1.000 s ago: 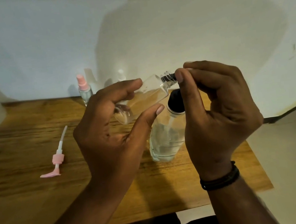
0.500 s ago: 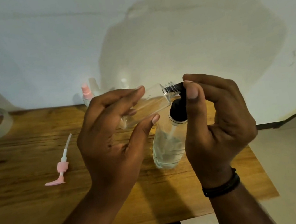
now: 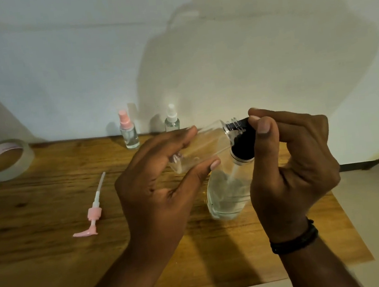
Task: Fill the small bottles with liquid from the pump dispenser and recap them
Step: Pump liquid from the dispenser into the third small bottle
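Small clear bottle (image 3: 204, 145) lies tilted in the left hand (image 3: 155, 186), fingers curled around it, while the right hand (image 3: 290, 163) pinches the pump dispenser's (image 3: 228, 191) black spout at its threaded neck.

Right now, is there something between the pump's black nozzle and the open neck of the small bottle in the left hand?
Nothing visible. The small bottle, tilted in the left hand, has its neck right at the pump dispenser nozzle, where the right hand fingers rest.

We see a grained, matt wooden table (image 3: 36, 211), clear glossy plastic bottles (image 3: 129, 136), a glossy tape roll (image 3: 5, 162), and a smooth pink plastic pump (image 3: 91, 214).
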Tool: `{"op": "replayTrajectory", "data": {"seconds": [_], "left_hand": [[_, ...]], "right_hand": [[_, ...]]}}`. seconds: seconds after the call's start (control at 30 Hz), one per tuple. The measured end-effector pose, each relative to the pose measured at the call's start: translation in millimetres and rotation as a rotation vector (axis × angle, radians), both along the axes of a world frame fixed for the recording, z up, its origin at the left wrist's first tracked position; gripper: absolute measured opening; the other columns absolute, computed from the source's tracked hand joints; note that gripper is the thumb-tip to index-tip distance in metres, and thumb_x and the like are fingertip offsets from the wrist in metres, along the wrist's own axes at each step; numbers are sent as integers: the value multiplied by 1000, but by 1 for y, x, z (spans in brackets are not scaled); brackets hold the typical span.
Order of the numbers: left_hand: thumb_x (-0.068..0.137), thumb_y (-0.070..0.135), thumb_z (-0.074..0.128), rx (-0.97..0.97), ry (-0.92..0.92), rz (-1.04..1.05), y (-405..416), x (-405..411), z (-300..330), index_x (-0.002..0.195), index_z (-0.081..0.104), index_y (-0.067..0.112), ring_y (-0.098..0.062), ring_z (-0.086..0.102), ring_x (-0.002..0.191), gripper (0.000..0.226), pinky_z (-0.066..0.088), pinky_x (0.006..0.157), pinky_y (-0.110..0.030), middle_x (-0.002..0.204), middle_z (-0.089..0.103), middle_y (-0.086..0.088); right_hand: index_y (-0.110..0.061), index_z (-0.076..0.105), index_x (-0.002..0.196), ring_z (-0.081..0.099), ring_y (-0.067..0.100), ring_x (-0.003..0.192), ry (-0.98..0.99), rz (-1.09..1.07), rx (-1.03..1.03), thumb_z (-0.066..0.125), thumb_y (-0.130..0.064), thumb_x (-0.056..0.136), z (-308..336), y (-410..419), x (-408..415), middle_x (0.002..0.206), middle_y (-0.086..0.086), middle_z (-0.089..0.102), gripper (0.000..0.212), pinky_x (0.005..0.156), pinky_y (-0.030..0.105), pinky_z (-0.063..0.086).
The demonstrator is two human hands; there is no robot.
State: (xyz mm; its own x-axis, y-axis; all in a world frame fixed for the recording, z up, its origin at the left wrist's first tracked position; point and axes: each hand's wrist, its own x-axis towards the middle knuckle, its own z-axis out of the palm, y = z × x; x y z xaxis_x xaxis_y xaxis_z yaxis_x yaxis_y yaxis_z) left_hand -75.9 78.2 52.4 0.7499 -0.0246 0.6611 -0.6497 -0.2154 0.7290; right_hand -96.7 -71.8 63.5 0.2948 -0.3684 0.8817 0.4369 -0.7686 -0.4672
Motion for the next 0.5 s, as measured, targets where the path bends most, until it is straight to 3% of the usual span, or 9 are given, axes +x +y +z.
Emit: {"op": "replayTrajectory", "data": {"seconds": [0.13,0.23,0.3,0.4,0.5], "left_hand": [[85,17,84,70,-19,-7,2,0,2,125,69,4,-6,68,113,45,53,94,-16,120,71,-5],[86,13,82,58,-7,-16,3,2,2,128,67,7,-8,65,115,45,51,95,-15,120,67,-6],[86,14,84,41,4,-22,4,3,1,127,68,9,-7,66,111,45,52,93,-15,117,68,-5],[81,13,87,-72,75,-48,4,2,-2,122,69,6,-10,72,109,46,59,90,-22,115,72,-5],[77,9,88,-177,139,-80,3,2,-8,117,69,2,-20,74,108,45,63,88,-32,115,74,-10]], "right_hand": [[-15,67,84,67,17,83,3,-15,-78,66,-4,99,11,-8,-1,90,-2,70,18,78,35,46],[-18,63,80,66,23,84,17,-18,-100,71,-11,99,17,-8,-1,93,-1,69,21,80,31,44],[-19,62,79,65,15,85,25,4,-113,70,-13,100,21,-8,0,90,-8,66,24,78,32,44],[-20,61,79,60,3,81,24,26,-119,69,-10,100,19,-10,3,86,-18,59,25,74,30,42],[-20,56,80,59,13,73,-2,14,-75,67,-8,100,12,-6,7,81,-14,56,25,64,35,45]]}}
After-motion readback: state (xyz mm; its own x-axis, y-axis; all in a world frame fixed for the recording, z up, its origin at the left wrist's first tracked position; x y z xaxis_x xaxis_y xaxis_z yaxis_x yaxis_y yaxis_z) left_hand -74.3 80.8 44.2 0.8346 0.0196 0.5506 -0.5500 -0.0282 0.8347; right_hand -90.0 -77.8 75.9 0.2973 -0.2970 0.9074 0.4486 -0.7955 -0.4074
